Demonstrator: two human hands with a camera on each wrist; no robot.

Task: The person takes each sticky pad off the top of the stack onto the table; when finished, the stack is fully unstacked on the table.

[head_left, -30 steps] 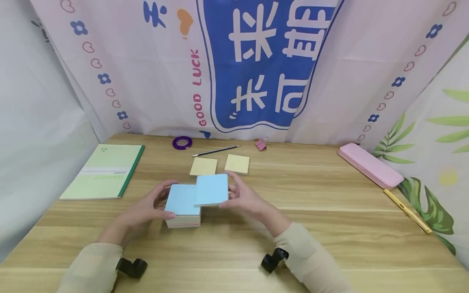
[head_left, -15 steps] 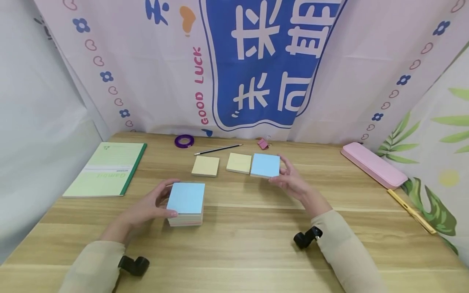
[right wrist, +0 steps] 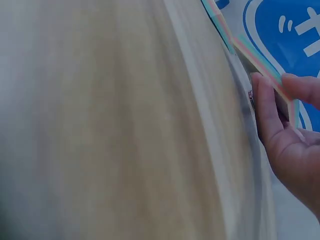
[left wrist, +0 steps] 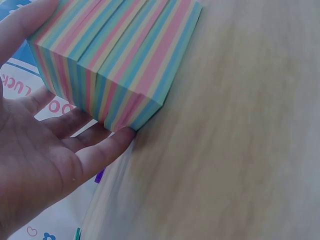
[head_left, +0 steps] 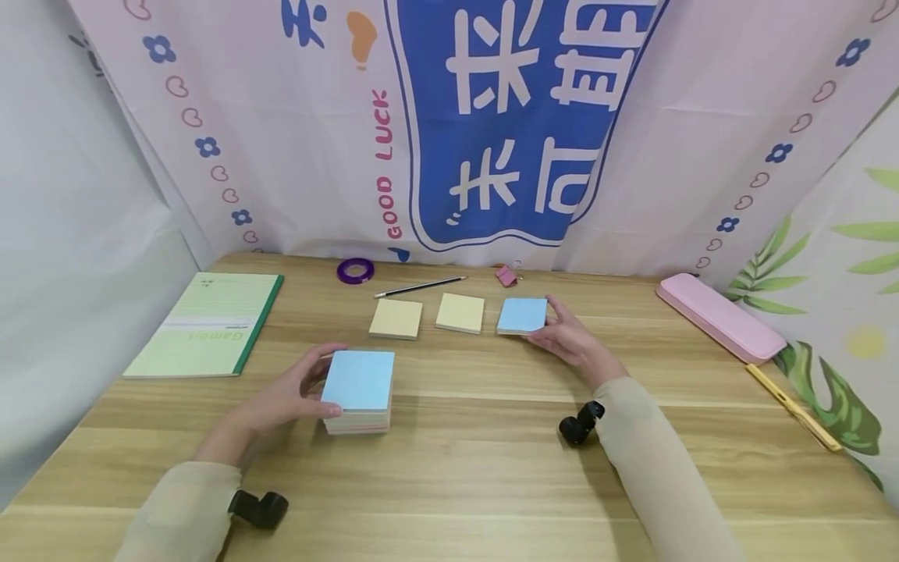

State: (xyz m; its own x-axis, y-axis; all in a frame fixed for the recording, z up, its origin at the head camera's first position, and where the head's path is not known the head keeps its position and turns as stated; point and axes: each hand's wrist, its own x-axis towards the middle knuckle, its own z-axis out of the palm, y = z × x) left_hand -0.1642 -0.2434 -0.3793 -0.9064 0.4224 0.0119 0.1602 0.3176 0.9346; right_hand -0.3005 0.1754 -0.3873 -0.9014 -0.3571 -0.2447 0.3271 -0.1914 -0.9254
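Observation:
A thick block of sticky notes (head_left: 358,382) with a blue top sheet stands on the table, left of the middle. My left hand (head_left: 291,396) holds its left side between thumb and fingers. In the left wrist view, the block's edges (left wrist: 117,75) are striped pink, yellow, blue and green. Farther back, my right hand (head_left: 572,339) pinches a thin blue sticky note pad (head_left: 523,314) at its right side. The right wrist view has this pad (right wrist: 265,67) edge-on between thumb and fingers. Two yellow pads lie to its left, one near (head_left: 460,312) and one farther (head_left: 396,318).
A green notebook (head_left: 207,324) lies at the left. Along the back edge are a purple tape roll (head_left: 355,271), a pencil (head_left: 420,287) and a pink binder clip (head_left: 506,275). A pink pencil case (head_left: 719,316) and a yellow utility knife (head_left: 794,406) lie at the right.
My right hand has carried the blue pad from above the block to the back right, past the yellow pads, then slightly farther right. My left hand has stayed on the block.

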